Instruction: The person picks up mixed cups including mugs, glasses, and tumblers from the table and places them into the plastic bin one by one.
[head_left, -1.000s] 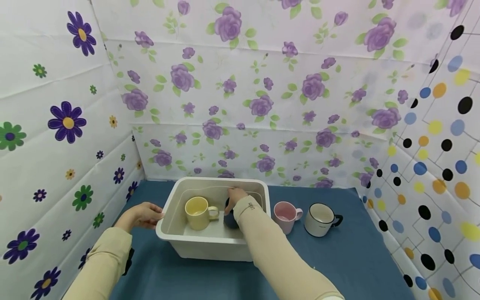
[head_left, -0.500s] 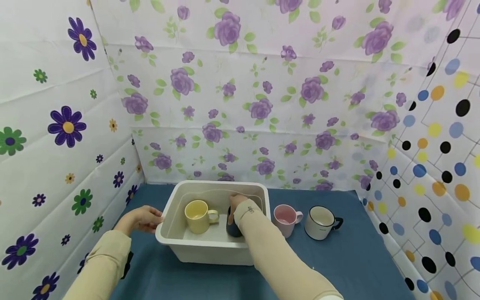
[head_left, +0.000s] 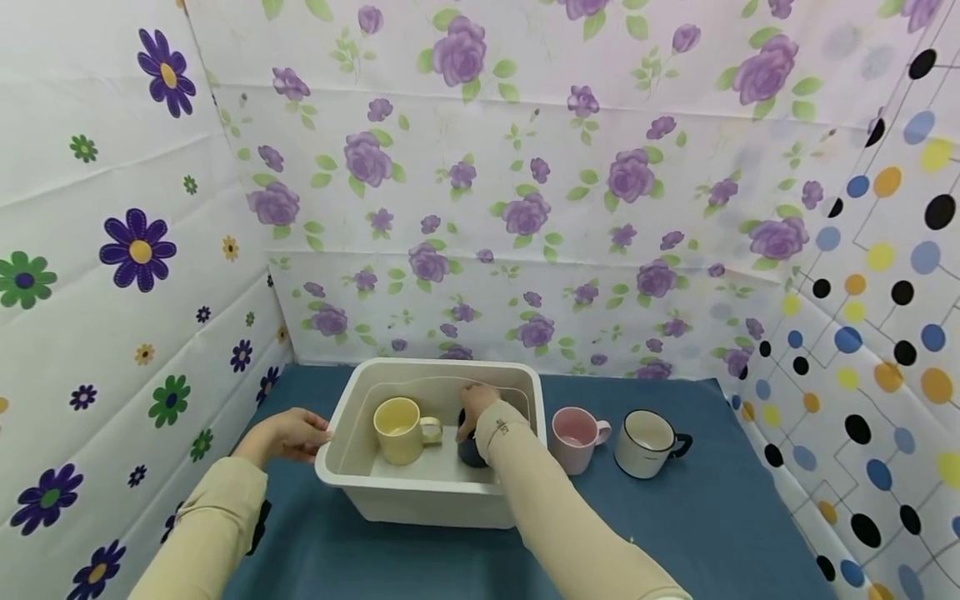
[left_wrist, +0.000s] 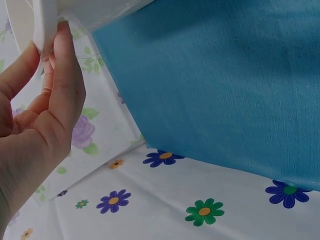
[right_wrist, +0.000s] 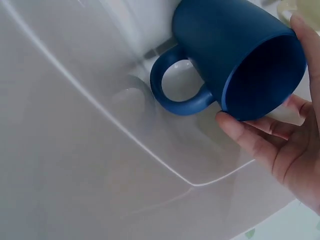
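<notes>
A dark blue mug (right_wrist: 215, 55) stands inside the white plastic bin (head_left: 420, 486), towards its right side. My right hand (head_left: 480, 407) reaches down into the bin and holds this mug near its rim, thumb on one side and fingers on the other. In the right wrist view the mug's handle points away from the hand, towards the bin wall. My left hand (head_left: 294, 433) pinches the bin's left rim between thumb and fingers, as the left wrist view shows too. A yellow mug (head_left: 399, 432) stands in the bin's left half, its handle towards the blue mug.
Right of the bin, a pink mug (head_left: 574, 442) stands close to its wall. Beyond it is a white mug (head_left: 645, 446) with a black rim and handle. A blue cloth (head_left: 720, 500) covers the table, and patterned sheets enclose the back and both sides.
The blue mug has shifted slightly to the right in the bin with my right hand on it. My left hand stays at the bin's rim.
</notes>
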